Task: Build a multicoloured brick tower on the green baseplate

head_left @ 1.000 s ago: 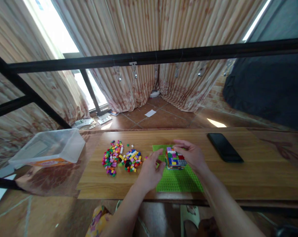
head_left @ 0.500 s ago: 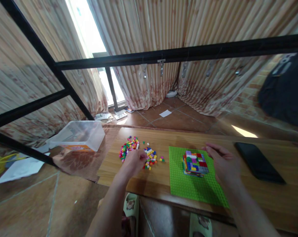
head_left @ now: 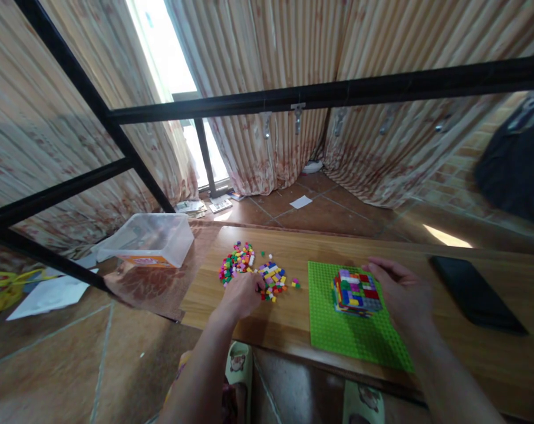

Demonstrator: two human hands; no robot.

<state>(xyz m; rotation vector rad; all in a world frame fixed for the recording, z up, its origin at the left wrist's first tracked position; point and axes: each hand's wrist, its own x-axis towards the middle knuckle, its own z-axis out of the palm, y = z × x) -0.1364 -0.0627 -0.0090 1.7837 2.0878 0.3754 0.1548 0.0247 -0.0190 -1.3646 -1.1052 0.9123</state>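
A pile of small multicoloured toy bricks point(head_left: 273, 277) lies on the wooden table. My left hand point(head_left: 240, 294) is at the near side of this pile, its fingers bent down and drawn together; what they hold, if anything, is hidden. On a green studded baseplate point(head_left: 338, 338) stands a block built of many coloured bricks point(head_left: 358, 292), layered, with a patchwork top. Just right of that block, my right hand point(head_left: 402, 291) hovers over the plate's edge. Its thumb and forefinger meet in a pinch, and anything between them is too small to make out.
A black phone point(head_left: 474, 291) rests on the wooden table point(head_left: 289, 330) at the right. Left of the table, a clear plastic box point(head_left: 178, 241) sits on the floor. A black metal bar point(head_left: 240, 103) crosses beyond the table, before the curtains. Slippers point(head_left: 239, 365) show below.
The view has shifted slightly, so the scene sits a little farther right. My left hand stays at the pile with its fingers lowered; my right hand keeps its pinch beside the block.
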